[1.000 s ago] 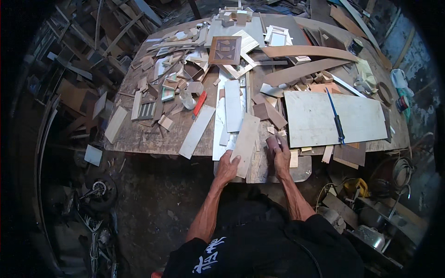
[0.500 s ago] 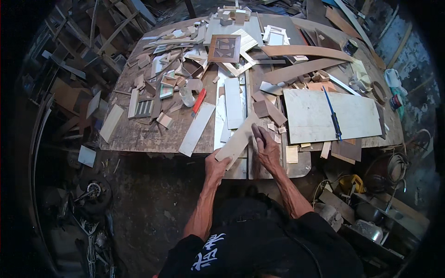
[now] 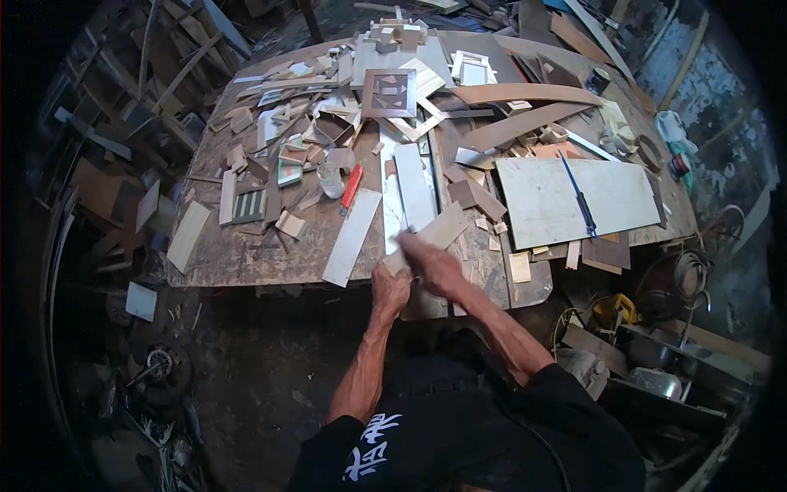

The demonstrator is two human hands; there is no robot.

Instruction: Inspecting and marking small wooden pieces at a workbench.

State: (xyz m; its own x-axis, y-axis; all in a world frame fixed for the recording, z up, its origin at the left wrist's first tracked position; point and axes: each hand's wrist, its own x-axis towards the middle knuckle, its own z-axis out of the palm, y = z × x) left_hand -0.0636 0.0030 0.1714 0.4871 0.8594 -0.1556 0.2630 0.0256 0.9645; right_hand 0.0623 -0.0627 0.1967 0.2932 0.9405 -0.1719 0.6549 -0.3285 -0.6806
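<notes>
The left hand (image 3: 390, 289) was at the front edge of the bench (image 3: 262, 266), and its grip was curled tight around the near end of a thin board (image 3: 445, 225). The right hand (image 3: 433, 266) was a blur over the board's middle, so I cannot tell how far open its grip was or if it had hold of anything. The board slanted forward and to the right, its far end near two brown blocks (image 3: 485, 199). To the right of it lay little wood bits (image 3: 494, 243), then a big pale panel (image 3: 541, 201). On the left, a white strip (image 3: 352, 238) reached the bench's front edge, with brown bench top beside it. Big white writing (image 3: 373, 447) ran down the black shirt (image 3: 492, 435).
</notes>
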